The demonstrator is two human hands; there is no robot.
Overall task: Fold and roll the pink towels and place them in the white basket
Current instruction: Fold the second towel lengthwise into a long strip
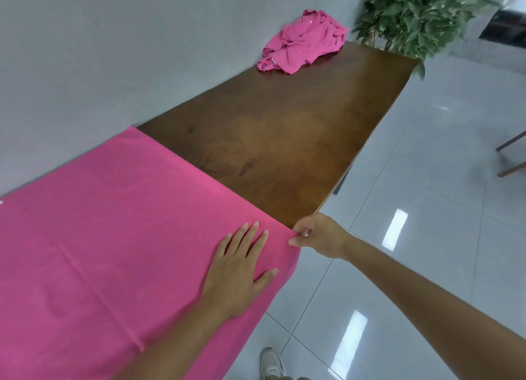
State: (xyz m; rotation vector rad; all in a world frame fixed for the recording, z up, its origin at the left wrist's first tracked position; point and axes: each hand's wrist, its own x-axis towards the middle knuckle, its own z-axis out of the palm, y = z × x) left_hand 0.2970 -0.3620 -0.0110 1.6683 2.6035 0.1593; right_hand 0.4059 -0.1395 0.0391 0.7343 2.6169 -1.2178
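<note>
A large pink towel (113, 237) lies spread flat over the near end of the brown wooden table (284, 129), its near edge hanging over the table's side. My left hand (239, 268) presses flat on the towel near its right corner, fingers straight. My right hand (318, 235) pinches that corner of the towel at the table's edge. A second pink towel (301, 42) lies crumpled in a heap at the far end of the table, against the wall. No white basket is in view.
A grey wall (99, 52) runs along the table's far side. A leafy potted plant (421, 15) stands past the far end. Glossy grey floor tiles (427, 208) lie to the right, with chair legs (512, 154) at the right edge and my shoe (272, 362) below.
</note>
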